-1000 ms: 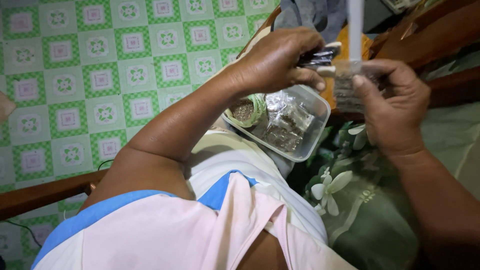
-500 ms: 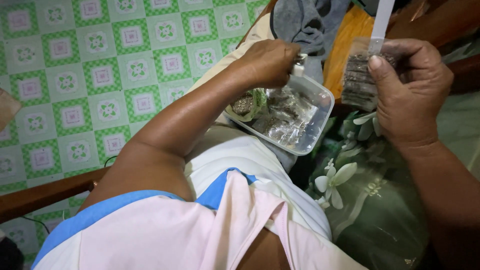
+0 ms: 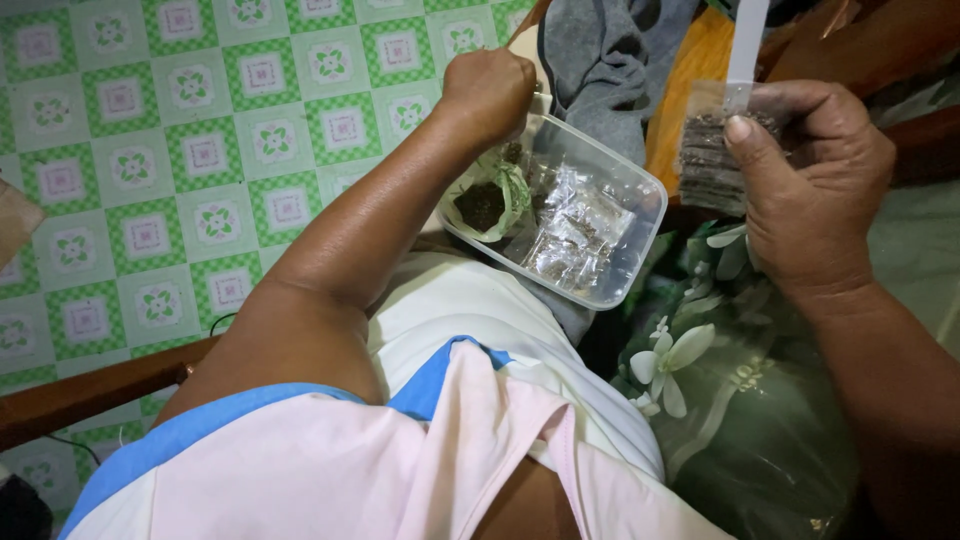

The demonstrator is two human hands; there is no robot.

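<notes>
Left hand [image 3: 490, 90] reaches forward, its fingers curled shut; right hand [image 3: 815, 190] is raised, thumb pinching.

Head view, steeply downward, close.

The person wears a pale pink top [image 3: 330, 470] with blue trim, sleeveless, both arms bare.

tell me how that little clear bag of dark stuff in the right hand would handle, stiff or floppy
Probably floppy: the small clear bag is thin film, pinched by the right hand. Likely light, since it holds only a flat layer of dark bits. The glossy plastic may be somewhat slippery, like the packets in the clear tub.
</notes>
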